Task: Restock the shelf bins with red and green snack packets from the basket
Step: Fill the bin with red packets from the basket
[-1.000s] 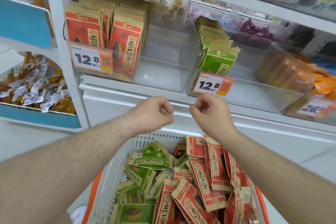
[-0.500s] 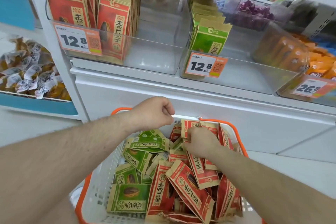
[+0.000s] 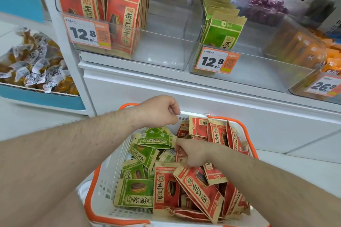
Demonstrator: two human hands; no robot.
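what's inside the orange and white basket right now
A loose heap in the basket: green packets on its left, red packets on its right. The right hand reaches in. Lower layers and the basket floor are covered.

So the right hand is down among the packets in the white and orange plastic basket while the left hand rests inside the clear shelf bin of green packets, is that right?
Not quite: the head view shows the left hand curled above the white and orange plastic basket's far rim, not inside the clear shelf bin of green packets. The right hand is indeed down among the packets.
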